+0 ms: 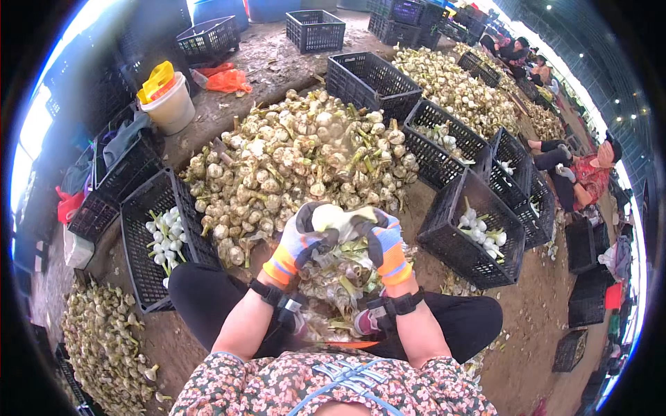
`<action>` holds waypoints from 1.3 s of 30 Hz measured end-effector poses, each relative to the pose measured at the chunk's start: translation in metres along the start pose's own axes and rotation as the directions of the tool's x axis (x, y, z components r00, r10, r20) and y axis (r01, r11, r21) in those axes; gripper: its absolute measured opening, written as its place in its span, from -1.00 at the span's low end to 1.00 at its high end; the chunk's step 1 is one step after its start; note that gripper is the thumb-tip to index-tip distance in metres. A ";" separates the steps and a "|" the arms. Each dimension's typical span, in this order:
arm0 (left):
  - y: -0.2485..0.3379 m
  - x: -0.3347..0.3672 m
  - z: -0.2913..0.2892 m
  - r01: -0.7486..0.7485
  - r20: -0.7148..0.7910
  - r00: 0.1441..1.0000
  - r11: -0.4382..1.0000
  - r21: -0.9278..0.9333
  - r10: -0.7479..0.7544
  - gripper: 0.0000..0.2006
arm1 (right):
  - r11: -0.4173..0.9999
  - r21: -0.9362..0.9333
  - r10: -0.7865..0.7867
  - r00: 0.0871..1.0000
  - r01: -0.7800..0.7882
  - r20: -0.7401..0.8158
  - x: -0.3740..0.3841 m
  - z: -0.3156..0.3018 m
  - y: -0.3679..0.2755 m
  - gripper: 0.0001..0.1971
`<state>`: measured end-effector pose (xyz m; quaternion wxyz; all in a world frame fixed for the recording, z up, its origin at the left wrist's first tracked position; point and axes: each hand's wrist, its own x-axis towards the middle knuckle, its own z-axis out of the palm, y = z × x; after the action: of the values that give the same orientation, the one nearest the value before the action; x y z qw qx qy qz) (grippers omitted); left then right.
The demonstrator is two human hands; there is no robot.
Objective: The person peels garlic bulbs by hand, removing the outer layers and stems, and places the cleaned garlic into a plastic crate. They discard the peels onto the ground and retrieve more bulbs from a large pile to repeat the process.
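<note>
Both hands wear striped orange and blue gloves with dark palms and meet above my lap. My left hand (305, 239) is closed around a pale garlic bulb (329, 217). Fingers pinched, my right hand (386, 244) grips loose garlic skin (355, 223) that stretches across from the bulb. Below them, between my crossed legs, lies a heap of peeled husks and stalk scraps (341, 277). Just beyond rises a large pile of unpeeled garlic (298, 152), dirty and with stems on.
Black crates holding clean white garlic stand at my left (149, 277) and right (444, 239). More crates (371, 83) line the pile's far edge. A white bucket (170, 107) sits back left, another garlic heap (104, 340) near left. Co-workers sit at the right, one in red (593, 180).
</note>
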<state>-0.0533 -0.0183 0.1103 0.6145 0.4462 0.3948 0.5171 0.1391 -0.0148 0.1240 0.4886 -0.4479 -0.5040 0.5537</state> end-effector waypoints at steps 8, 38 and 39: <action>0.044 -0.013 0.012 0.074 0.174 0.984 0.986 -0.148 -0.048 -0.25 | 0.450 -0.883 -0.080 0.979 -0.134 -0.189 0.012 -0.064 0.035 -0.52; 0.003 0.001 0.008 -0.104 0.080 0.975 0.743 -0.661 0.208 -0.46 | 0.463 -0.878 -0.135 0.969 -0.121 -0.205 0.026 -0.049 0.065 -0.80; 0.004 0.004 0.015 -0.093 0.094 0.974 0.740 -0.666 0.207 -0.46 | 0.459 -0.879 -0.140 0.966 -0.132 -0.218 0.026 -0.066 0.087 -0.80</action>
<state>-0.0401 -0.0161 0.1182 0.7180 0.2729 0.0994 0.6326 0.1935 0.0178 0.0317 0.2466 -0.7034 -0.6507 0.1454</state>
